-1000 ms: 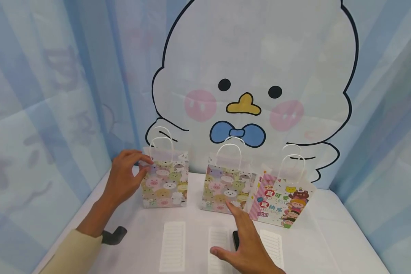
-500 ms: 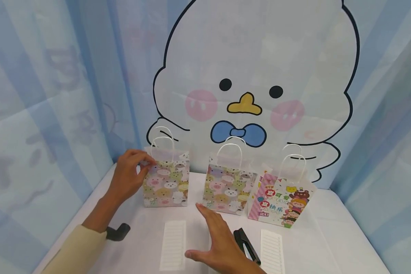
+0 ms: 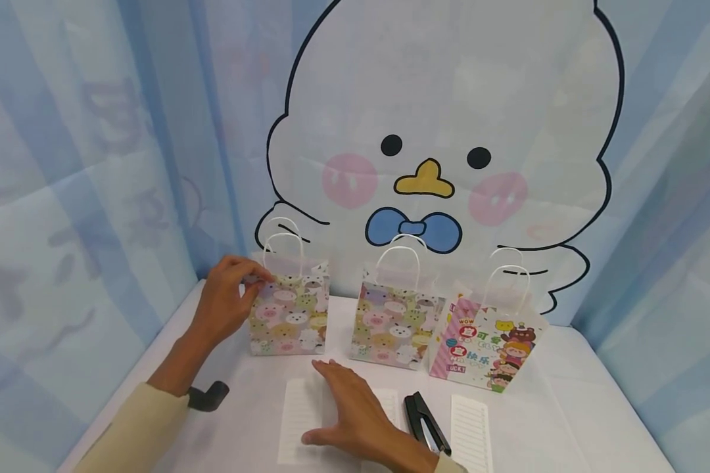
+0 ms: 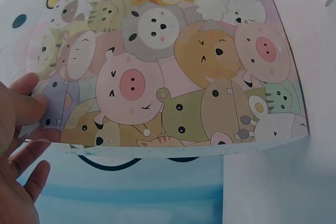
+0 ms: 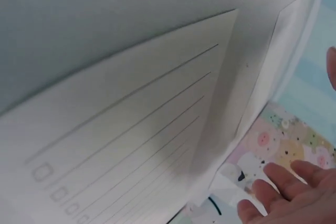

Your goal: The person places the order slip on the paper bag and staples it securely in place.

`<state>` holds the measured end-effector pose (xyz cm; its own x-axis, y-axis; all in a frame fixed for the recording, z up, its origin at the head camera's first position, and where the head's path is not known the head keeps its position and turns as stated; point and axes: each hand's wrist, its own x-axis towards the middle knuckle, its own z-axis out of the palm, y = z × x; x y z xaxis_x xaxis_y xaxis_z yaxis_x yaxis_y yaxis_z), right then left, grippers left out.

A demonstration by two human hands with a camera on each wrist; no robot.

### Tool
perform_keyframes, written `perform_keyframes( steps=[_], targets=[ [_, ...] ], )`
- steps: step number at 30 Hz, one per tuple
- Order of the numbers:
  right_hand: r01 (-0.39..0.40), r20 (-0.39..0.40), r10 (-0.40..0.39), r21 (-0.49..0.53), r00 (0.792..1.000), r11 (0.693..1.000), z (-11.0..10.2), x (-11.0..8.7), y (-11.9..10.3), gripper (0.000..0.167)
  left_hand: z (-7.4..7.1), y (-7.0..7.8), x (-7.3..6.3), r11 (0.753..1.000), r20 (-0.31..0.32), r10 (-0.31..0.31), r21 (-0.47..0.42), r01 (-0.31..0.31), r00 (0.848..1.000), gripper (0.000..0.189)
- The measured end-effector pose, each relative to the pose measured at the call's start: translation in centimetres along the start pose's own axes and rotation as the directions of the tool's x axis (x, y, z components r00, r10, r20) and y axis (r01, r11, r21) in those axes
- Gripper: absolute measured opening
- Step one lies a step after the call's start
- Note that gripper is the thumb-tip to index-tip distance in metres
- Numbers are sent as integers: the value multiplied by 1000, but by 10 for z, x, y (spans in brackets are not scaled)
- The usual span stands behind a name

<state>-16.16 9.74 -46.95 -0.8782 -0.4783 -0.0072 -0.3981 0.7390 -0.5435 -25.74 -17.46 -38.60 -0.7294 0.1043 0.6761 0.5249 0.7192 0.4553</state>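
Note:
My left hand pinches the upper left edge of a small paper gift bag printed with animal faces. In the left wrist view the thumb lies on the front of this bag and the other fingers are behind it. The bag stands upright with two white handles. My right hand hovers with fingers extended and thumb spread, holding nothing. Below it are a lined white paper slip and part of a middle slip. In the right wrist view, a lined slip fills much of the picture.
A matching animal-print bag stands in the middle, with a bag with colourful lettering touching or close on its right. A black stapler lies beside the right-hand slip. A printed curtain hangs behind the white table.
My right hand has moved left, from in front of the middle bag to over the left slip, uncovering the stapler. The left hand keeps its hold on the left bag.

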Motion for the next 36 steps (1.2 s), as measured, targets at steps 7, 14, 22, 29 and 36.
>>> perform_keyframes(
  steps=[7, 14, 22, 29, 36],
  targets=[
    [-19, 31, 23, -101, 999, 995, 13, 8, -1, 105, -1, 0, 1, 1000, 0, 6, -16, -6, 1000, 23],
    [-64, 47, 71, -129, 996, 990, 21, 12, -3, 101, 0, 1, 0, 1000, 7, 2, -22, -2, 1000, 21],
    [-58, 13, 59, -65, 998, 996, 22, 15, -5, 94, -2, 1, 0, 1000, 7, -4, -29, 4, 1000, 24],
    [-30, -33, 35, 148, 999, 989, 21, 15, -5, 86, -3, 2, 0, 1000, 4, -6, -30, 6, 1000, 25],
    [-104, -85, 136, 306, 987, 946, 17, 14, -7, 64, -3, 2, 0, 1000, 6, -7, -19, 7, 1000, 23]
  ],
)
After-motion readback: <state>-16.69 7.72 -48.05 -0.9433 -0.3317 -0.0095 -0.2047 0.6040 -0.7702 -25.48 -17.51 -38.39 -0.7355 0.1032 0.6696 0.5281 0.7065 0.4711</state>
